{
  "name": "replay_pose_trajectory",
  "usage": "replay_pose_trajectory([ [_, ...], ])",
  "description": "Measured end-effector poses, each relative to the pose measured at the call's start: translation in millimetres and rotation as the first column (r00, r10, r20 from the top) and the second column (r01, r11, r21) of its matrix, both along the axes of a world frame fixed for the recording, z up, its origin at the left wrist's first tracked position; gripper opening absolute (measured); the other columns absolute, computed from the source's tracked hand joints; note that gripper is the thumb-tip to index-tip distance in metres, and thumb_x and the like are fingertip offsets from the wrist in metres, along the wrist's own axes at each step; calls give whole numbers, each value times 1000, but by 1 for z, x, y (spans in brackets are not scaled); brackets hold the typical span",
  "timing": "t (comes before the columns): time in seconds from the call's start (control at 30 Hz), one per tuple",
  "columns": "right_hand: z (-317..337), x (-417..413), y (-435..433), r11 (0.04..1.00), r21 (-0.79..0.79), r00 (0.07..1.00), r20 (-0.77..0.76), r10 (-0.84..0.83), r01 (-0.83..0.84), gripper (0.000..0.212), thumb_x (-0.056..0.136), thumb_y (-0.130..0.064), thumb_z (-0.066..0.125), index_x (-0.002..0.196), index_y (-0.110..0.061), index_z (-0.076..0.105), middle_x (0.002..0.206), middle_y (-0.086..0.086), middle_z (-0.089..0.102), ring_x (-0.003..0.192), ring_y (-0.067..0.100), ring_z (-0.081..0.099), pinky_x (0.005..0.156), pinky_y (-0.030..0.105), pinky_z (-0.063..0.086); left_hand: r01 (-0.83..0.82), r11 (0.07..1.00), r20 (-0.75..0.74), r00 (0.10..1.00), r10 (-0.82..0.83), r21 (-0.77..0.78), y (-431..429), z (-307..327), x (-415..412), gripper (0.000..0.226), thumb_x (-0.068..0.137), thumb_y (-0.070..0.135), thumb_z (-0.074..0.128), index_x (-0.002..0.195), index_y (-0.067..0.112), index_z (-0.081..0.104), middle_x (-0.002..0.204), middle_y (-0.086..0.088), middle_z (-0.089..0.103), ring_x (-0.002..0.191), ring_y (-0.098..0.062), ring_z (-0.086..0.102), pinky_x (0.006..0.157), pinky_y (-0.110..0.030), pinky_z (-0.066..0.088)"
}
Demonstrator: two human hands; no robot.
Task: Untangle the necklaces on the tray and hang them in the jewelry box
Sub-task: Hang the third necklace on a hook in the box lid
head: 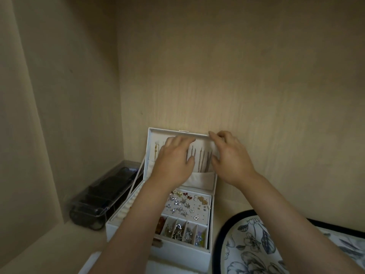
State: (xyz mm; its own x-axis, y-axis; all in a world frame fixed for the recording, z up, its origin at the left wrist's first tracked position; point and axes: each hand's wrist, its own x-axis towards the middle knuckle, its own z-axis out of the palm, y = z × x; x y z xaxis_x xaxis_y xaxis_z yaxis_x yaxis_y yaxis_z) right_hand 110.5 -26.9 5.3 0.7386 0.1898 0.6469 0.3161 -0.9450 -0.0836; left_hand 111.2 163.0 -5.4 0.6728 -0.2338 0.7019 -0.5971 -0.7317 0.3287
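Necklaces (pixel 201 159) hang inside the lid (pixel 149 147) of the jewelry box (pixel 177 254), where our left hand (pixel 173 159) reaches among them, whether pinching a chain we cannot tell, while our right hand (pixel 229 155), fingers loosely spread, touches the lid's edge, likely steadying it.

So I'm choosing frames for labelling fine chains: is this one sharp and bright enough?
Head view: dim, warm light, no glare; the left hand and right hand look slightly smeared; the chains in the lid are soft and hard to tell apart; the wide angle bends straight edges.
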Motion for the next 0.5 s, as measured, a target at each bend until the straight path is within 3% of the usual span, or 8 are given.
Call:
replay_pose_trajectory([
  [0.1,6,-8,3,1000,4,1000,-5,-7,7,71,87,-17,63,153,-13,36,138,16,46,119,36,49,100,45,43,-23,997,-10,1000,23,77,11,15,-3,61,96,24,55,152,24,32,153,2,35,142,-17,23,117,-41,25],
  [0.27,16,-34,11,998,16,992,114,58,-60,41,88,-15,65,129,-15,63,117,12,54,107,32,51,90,42,44,-92,978,-55,993,104,186,41,19,-26,69,100,39,48,158,27,13,163,6,15,149,-15,6,121,-36,4],
  [0.37,17,-56,19,984,62,981,104,161,-168,25,92,-14,63,118,-13,65,115,8,55,104,28,54,87,40,46,-106,973,-4,994,109,207,56,16,-49,64,100,42,47,157,29,19,158,7,27,146,-14,15,121,-34,1],
  [0.43,16,-75,24,960,136,970,28,242,-243,21,97,-14,58,118,-13,59,119,3,56,101,21,56,83,36,47,-121,972,41,993,115,203,67,18,-63,59,100,41,48,154,31,28,146,10,42,137,-12,26,121,-37,10],
  [0.5,13,-93,27,949,171,960,-47,277,-266,23,100,-14,54,122,-16,55,121,-2,59,99,14,55,80,29,45,-94,980,-11,995,98,175,79,22,-74,53,99,39,50,150,33,36,137,13,49,126,-7,30,117,-40,22],
])
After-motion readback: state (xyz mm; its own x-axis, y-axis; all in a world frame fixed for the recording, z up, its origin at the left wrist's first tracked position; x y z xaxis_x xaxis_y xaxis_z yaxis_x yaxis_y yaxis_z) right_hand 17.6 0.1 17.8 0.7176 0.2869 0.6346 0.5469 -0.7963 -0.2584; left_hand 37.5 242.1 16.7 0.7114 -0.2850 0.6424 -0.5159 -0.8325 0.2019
